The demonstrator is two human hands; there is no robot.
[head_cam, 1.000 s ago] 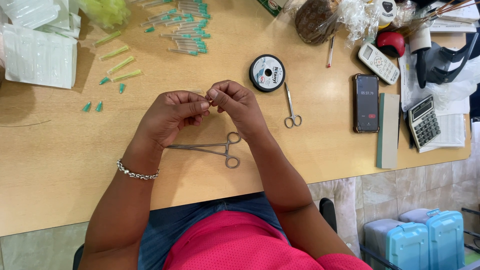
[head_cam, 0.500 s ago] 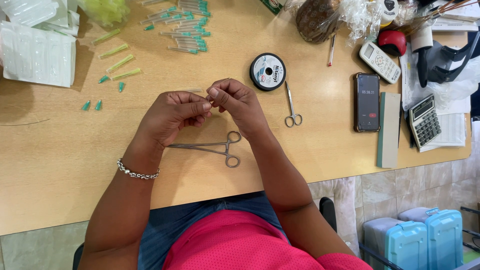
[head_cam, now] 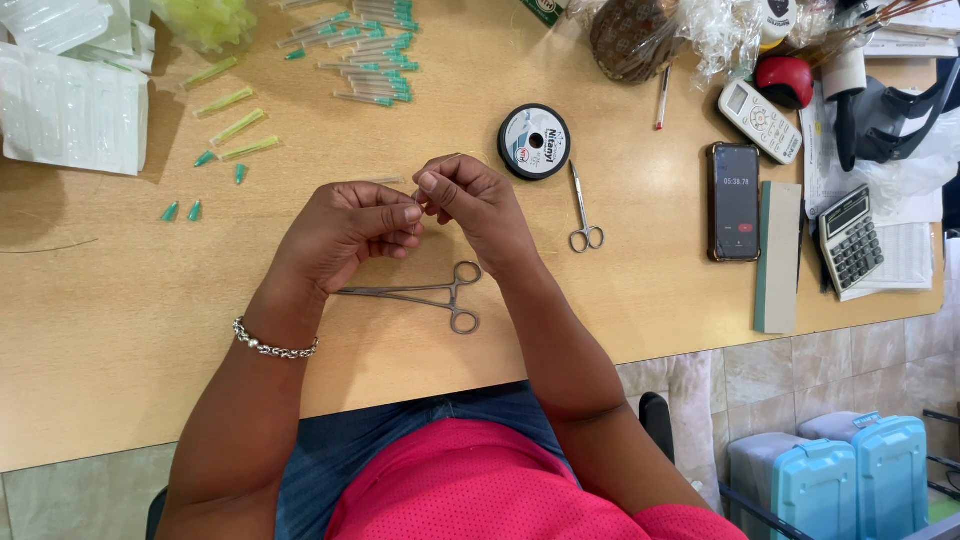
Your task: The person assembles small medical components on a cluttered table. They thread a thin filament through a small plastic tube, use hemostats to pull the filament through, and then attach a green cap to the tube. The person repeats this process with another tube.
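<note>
Grip: left hand (head_cam: 345, 235) and right hand (head_cam: 478, 200) pinch fingertips together on something too small to identify.
Forceps (head_cam: 425, 296): flat on the tabletop (head_cam: 120, 300), just below both hands, untouched.
Thread spool (head_cam: 535, 141): just above the right hand.
Small scissors (head_cam: 584, 212): right of it.

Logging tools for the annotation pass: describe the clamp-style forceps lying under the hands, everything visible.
The forceps look like bare silvery metal: two ring handles at the right end, one at, and long slim shanks running left. They lie flat on the wooden table, roughly parallel to its near edge. The tip end disappears under the left hand; whether the hand touches it cannot be told. The right hand is above, apart.
</note>
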